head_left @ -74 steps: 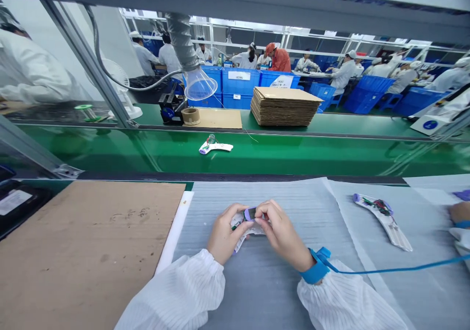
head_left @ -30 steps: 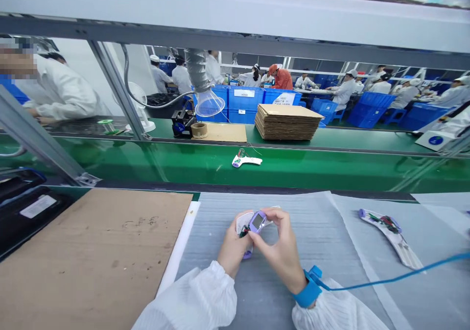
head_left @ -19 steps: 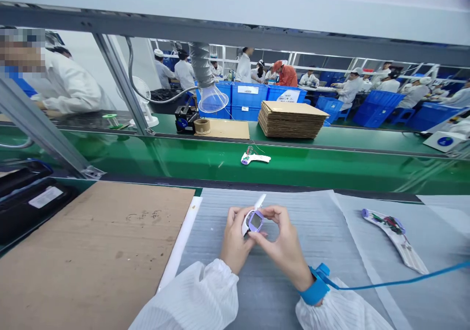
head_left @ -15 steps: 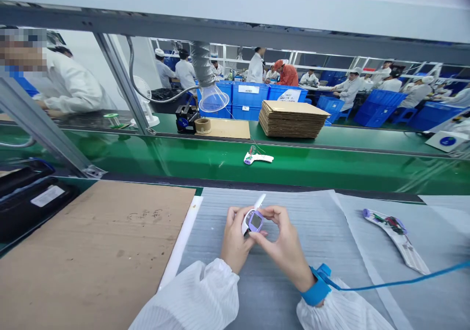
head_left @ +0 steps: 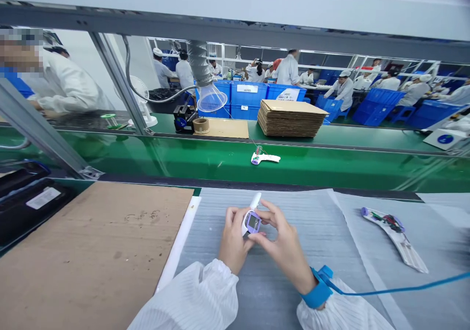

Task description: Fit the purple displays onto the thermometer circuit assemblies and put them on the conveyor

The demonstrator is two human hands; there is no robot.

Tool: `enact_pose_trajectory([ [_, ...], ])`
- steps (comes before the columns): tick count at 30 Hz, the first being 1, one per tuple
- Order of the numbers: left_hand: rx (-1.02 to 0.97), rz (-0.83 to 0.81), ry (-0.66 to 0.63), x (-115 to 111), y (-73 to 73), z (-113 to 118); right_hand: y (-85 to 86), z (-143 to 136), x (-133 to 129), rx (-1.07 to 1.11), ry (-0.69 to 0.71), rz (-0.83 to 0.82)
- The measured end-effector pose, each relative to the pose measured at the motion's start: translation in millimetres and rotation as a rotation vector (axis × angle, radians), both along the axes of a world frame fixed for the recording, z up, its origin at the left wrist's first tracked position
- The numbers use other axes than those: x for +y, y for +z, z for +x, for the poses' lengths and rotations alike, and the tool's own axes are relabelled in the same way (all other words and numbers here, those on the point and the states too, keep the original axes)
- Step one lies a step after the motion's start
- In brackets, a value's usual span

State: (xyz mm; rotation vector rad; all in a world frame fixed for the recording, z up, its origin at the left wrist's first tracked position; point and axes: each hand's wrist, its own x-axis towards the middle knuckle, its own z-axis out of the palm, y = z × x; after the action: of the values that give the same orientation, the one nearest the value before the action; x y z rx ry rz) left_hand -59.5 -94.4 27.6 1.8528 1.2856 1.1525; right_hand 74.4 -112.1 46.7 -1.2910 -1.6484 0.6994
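A white and purple handheld infrared thermometer (head_left: 253,222) with a small grey screen is held between my two hands above the foam-covered work surface. My left hand (head_left: 234,234) wraps around its left side, fingers closed on the white body. The thumb and fingers of my right hand (head_left: 282,237) grip the purple screen frame from the right. Its white handle points up and away from me. To the right lies an opened thermometer half (head_left: 394,234) with wires and a circuit board exposed. A blue wrist strap (head_left: 318,288) circles my right wrist.
Ahead, a green conveyor belt (head_left: 205,161) carries another opened thermometer half (head_left: 265,158). Brown cardboard (head_left: 91,237) lies at left beside black cases (head_left: 40,200). Beyond the belt are stacked cardboard (head_left: 292,119), a tape roll (head_left: 201,126) and an extraction hose (head_left: 200,60). A co-worker (head_left: 69,82) sits at left.
The opened half on the belt has shifted right. The thermometer has turned slightly in my hands, both still gripping it. In the background, a person in white has moved right.
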Motion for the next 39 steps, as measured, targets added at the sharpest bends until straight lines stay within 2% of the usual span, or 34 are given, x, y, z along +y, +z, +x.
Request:
enact_pose_trajectory([
  [7, -0.015, 0.006, -0.012, 0, -1.0, 1, -5.6, -4, 0, 0.071, -0.025, -0.002],
  [22, 0.024, 0.077, 0.041, -2, -1.0, 1, 5.0, -8, -7, -0.042, -0.023, 0.016],
  [28, 0.062, 0.200, -0.088, -2, 8.3, -5, 5.9, 9, 0, -0.158, -0.008, 0.189],
  [32, 0.005, 0.254, -0.111, -6, 13.6, -9, 7.6, 31, 9, -0.331, 0.141, 0.321],
  [35, -0.010, 0.307, -0.196, -7, 17.1, -11, 10.3, 37, 11, -0.436, 0.255, 0.341],
  [39, 0.006, 0.315, -0.336, -3, 17.6, -11, 17.1, 36, 6, -0.591, 0.242, 0.313],
])
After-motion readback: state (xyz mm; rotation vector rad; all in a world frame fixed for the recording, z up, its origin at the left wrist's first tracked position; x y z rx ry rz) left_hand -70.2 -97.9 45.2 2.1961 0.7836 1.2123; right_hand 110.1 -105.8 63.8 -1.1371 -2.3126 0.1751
